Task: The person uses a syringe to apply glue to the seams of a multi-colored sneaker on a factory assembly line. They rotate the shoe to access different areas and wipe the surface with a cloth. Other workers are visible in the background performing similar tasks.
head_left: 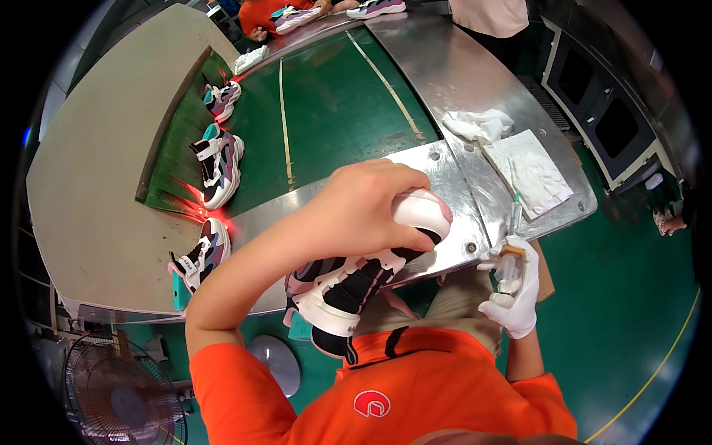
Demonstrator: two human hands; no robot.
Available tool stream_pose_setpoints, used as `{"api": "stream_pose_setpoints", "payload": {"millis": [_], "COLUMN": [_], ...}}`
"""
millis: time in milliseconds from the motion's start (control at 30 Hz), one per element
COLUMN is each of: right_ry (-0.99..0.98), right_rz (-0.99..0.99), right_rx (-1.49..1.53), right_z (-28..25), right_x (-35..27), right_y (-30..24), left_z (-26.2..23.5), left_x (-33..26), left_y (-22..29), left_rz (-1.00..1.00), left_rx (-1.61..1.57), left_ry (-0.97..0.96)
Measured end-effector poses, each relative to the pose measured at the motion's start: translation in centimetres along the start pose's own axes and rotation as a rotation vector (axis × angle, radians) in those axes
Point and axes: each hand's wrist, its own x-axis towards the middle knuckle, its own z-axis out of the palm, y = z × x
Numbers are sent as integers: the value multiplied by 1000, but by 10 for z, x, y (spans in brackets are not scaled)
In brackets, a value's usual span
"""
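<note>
My bare left hand [371, 204] clamps the white, black and pink sneaker [356, 285] at my lap, my gloved right hand [512, 285] pinching a small applicator tool [512, 252], so I judge touch-up comes next.

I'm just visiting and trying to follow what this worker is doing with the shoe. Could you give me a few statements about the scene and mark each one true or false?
1. The left hand grips a sneaker by its toe. True.
2. The right hand is bare. False: it wears a white glove.
3. The right hand holds a syringe-like applicator. True.
4. The green conveyor belt carries no shoes. False: other sneakers lie along its left edge.
5. White cloths lie on the metal table. True.
</note>
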Motion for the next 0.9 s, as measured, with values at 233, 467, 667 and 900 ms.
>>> {"api": "stream_pose_setpoints", "payload": {"millis": [233,467,667,900], "right_ry": [69,140,-139,-368], "right_rz": [59,418,221,162], "right_rx": [160,3,583,658], "right_z": [-16,-49,-40,-27], "right_x": [14,39,27,38], "right_y": [-12,-42,-74,-85], "left_z": [-15,-12,-5,3], "left_x": [5,15,25,30], "left_y": [2,0,-4,-5], "left_rz": [-124,-250,-194,-170], "left_rx": [-149,-288,-241,-232], "left_ry": [-131,-266,-313,-353]}}
